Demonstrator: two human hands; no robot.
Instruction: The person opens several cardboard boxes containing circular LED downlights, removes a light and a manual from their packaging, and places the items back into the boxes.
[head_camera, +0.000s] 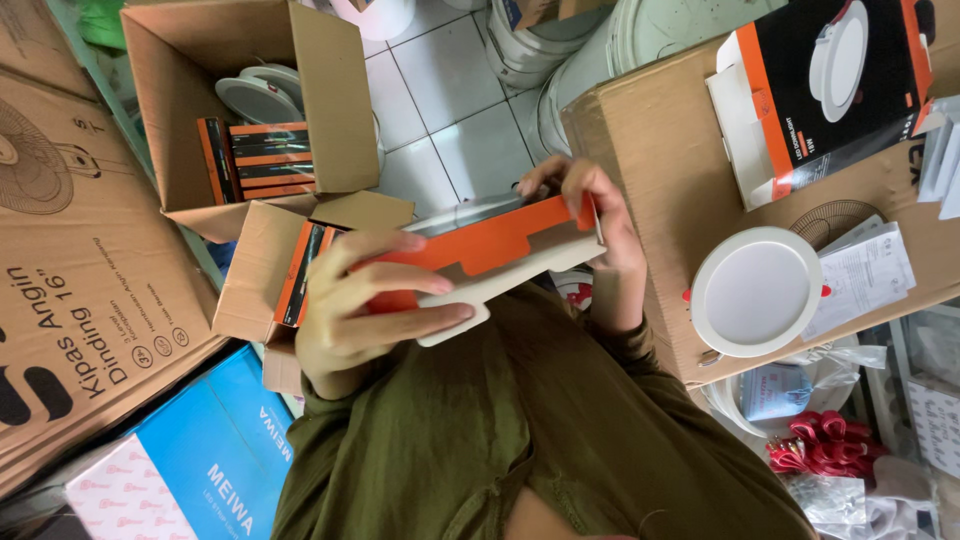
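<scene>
The flat box shows orange outside and white within. The sleeve is olive green. The round lamp is plain white, its carton black with orange edges. The floor tiles are white.

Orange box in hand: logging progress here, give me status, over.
Left hand and right hand both gripping the orange box, held flat above the lap. Round white lamp on the carton at right. Nothing blocking.
</scene>
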